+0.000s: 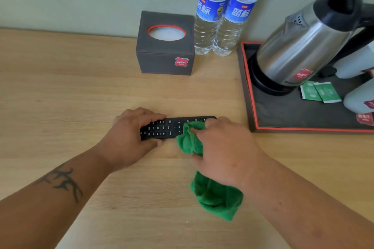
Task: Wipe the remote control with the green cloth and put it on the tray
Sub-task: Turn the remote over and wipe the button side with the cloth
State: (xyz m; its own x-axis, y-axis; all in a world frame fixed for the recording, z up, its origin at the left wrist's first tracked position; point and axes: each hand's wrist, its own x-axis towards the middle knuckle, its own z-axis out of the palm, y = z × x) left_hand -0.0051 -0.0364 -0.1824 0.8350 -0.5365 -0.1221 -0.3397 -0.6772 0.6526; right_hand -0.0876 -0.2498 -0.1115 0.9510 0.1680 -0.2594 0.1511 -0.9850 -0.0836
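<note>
The wiping was under way: the left hand [129,137] gripped the remote control [172,127] flat on the surface [70,97], the right hand [222,147] pressed the bunched green cloth [190,139] onto it, and the tray [283,115] move remained.

"蓝标" on both water bottles' [226,12] blue labels
</note>
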